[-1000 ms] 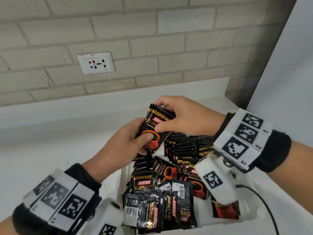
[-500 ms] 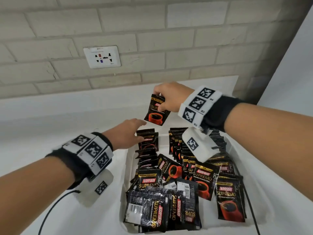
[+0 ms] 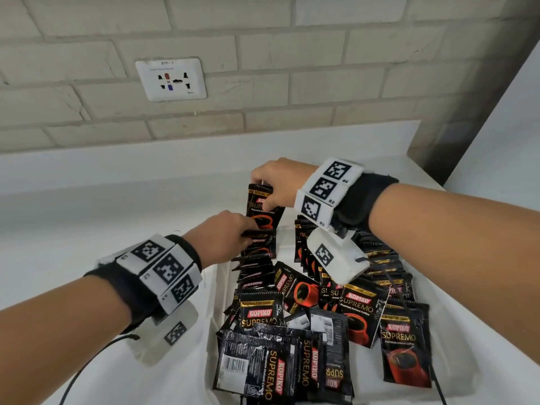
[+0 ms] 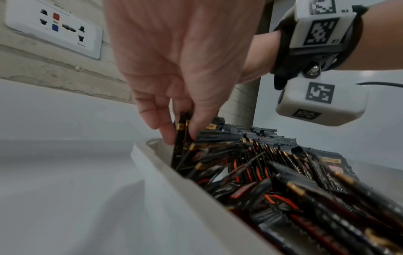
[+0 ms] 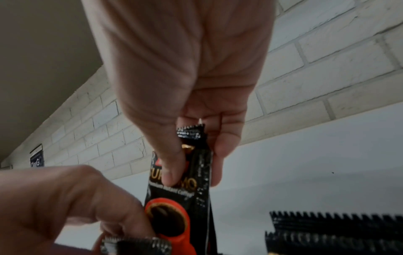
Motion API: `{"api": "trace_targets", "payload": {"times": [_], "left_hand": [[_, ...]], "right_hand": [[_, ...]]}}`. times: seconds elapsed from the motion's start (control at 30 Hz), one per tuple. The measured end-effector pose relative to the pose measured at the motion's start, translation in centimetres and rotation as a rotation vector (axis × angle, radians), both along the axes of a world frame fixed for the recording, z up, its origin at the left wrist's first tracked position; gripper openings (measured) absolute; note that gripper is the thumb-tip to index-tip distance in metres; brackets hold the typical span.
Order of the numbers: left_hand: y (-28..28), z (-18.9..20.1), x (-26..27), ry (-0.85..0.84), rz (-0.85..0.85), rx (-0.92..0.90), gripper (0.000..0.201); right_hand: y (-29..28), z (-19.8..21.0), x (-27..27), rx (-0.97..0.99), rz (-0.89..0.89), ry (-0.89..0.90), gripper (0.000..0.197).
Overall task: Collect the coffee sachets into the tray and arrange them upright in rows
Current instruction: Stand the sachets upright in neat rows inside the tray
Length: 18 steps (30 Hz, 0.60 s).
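Right hand (image 3: 279, 182) — thumb and fingers pinched on the upper part of one coffee sachet (image 3: 263, 207), black with a red cup printed on its face. The sachet hangs upright, print toward the head camera, its lower edge at the far end of the left row (image 3: 255, 258) of standing sachets inside the tray (image 3: 214, 293). In the right wrist view the thumb lies across the printed face and the fingers close behind it.

Left hand (image 3: 223, 236) — at the far end of the same row, fingers down among the sachet tops. In the left wrist view its fingertips (image 4: 167, 136) close on the upper edges of one or two upright sachets near the tray's far left corner.

Tray — white, shallow, on the white worktop (image 3: 87, 217). Contents:
- left row, sachets on edge, running from the far wall toward the near side;
- right row (image 3: 380, 258), sachets on edge, partly hidden by the right wrist camera housing;
- loose sachets (image 3: 280, 361) at the near end, lying flat or leaning, some face up, some showing barcodes, overlapping one another.

Surroundings — pale brick wall (image 3: 292, 54) behind the worktop, with a white wall socket (image 3: 171, 79). Both wrists carry black bands with square black-and-white marker tags; a dark cable runs from each wrist unit.
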State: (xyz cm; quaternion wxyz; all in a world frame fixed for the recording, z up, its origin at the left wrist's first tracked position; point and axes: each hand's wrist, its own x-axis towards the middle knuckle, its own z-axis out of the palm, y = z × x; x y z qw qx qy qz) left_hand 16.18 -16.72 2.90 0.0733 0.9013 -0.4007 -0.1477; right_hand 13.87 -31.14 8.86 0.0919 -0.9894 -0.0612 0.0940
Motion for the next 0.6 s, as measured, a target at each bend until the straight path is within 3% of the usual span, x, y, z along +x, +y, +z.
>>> {"api": "trace_targets", "payload": {"times": [0.37,0.6], "left_hand": [[0.7,0.3,-0.2,0.062,-0.038,0.031,0.026],[0.7,0.1,-0.1,0.064,-0.021,0.017,0.027]], "right_hand": [[1.9,-0.5,1.2,-0.066,0.117,0.048,0.039],[2.9,-4.2,1.1,-0.158,0.179,0.052,0.023]]}}
